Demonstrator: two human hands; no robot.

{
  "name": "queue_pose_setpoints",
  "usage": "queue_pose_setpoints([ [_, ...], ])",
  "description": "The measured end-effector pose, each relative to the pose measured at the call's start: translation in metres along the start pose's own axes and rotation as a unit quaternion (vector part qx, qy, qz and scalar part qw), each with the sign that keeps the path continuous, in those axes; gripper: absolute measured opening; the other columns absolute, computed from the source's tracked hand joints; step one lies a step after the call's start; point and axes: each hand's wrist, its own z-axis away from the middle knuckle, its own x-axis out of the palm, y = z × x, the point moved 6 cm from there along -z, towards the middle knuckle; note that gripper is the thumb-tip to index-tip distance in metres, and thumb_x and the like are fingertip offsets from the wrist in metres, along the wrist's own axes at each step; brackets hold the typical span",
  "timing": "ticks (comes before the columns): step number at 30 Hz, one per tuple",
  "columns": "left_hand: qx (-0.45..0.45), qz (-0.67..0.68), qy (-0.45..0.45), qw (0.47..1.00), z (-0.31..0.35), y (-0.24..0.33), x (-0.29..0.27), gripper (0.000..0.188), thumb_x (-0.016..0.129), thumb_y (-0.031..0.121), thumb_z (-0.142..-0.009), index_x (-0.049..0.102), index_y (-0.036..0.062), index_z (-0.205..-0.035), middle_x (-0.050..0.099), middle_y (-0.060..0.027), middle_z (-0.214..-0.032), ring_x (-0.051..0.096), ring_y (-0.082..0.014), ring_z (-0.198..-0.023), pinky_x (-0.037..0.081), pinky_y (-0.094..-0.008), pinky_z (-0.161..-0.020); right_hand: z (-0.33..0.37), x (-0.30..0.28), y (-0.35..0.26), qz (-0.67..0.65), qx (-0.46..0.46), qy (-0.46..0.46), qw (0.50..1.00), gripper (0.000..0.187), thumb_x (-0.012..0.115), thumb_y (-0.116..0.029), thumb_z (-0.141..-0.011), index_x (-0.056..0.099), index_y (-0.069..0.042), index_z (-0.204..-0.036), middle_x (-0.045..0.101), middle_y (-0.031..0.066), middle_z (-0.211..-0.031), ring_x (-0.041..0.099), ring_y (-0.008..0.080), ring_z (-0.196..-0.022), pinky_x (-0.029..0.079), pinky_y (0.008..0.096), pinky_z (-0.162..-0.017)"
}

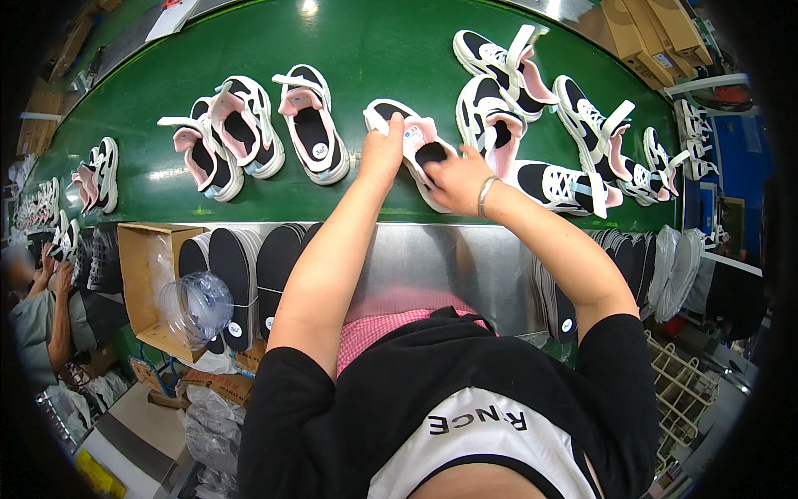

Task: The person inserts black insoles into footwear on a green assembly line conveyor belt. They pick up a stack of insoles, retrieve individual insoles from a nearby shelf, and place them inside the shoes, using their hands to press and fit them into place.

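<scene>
A white and black sneaker with pink lining point(420, 133) lies on the green table in front of me, its toe pointing away. My left hand point(382, 155) is closed on its left side near the strap. My right hand point(462, 179), with a bracelet at the wrist, has its fingers curled at the shoe's opening on a black insole point(431, 155). Its fingertips are partly hidden inside the shoe. To the left stands a matching sneaker point(314, 125) with a black insole in it. Close on the right is another sneaker point(490, 121).
More sneakers point(249, 125) stand along the green table point(374, 41), with others at the right point(582, 121). Stacks of black insoles point(233, 279) sit at the near edge beside a cardboard box point(137, 274). Another stack point(557, 291) is on the right. A co-worker point(41, 316) works at the far left.
</scene>
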Motion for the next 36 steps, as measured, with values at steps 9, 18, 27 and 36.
queue_pose_setpoints([
  [9,-0.121,0.084,0.002,0.989,-0.004,-0.008,0.007,0.041,0.049,0.034,-0.082,0.057,-0.0065,-0.089,0.059,-0.0136,-0.087,0.054,-0.0189,-0.076,0.042,-0.0304,-0.066,-0.032,-0.027,0.015,0.039,-0.089,0.333,0.938,0.021,0.053,-0.012,-0.067,0.052,-0.01,-0.088,0.052,0.0036,-0.081,0.052,0.0212,-0.078,0.045,0.0317,-0.068],
  [18,-0.085,0.042,0.006,0.995,-0.003,-0.001,0.008,0.037,0.048,0.033,-0.083,0.057,-0.0029,-0.082,0.058,-0.0081,-0.073,0.053,-0.0155,-0.062,0.041,-0.0284,-0.056,-0.034,-0.039,0.021,-0.031,-0.013,0.255,0.966,0.011,0.055,-0.011,-0.067,0.054,-0.009,-0.077,0.053,0.0065,-0.082,0.052,0.0223,-0.084,0.046,0.0343,-0.064],
  [27,0.28,-0.169,-0.049,0.944,0.073,0.056,0.035,0.031,0.047,0.028,-0.083,0.057,-0.0003,-0.077,0.055,-0.0139,-0.074,0.051,-0.0319,-0.072,0.041,-0.0375,-0.066,0.073,-0.008,0.083,-0.591,0.088,0.326,0.732,0.008,0.052,-0.01,-0.08,0.05,-0.003,-0.078,0.046,-0.0031,-0.066,0.04,0.0034,-0.062,0.035,0.0184,-0.054],
  [36,0.385,-0.289,0.146,0.864,0.085,0.081,0.033,0.048,0.055,0.029,-0.079,0.039,-0.001,-0.113,0.04,-0.02,-0.113,0.033,-0.0326,-0.108,0.027,-0.0384,-0.092,0.091,-0.014,0.057,-0.484,0.071,0.346,0.801,0.008,0.054,-0.007,-0.078,0.05,0.0,-0.079,0.05,0.0048,-0.072,0.046,0.0098,-0.064,0.04,0.0218,-0.059],
])
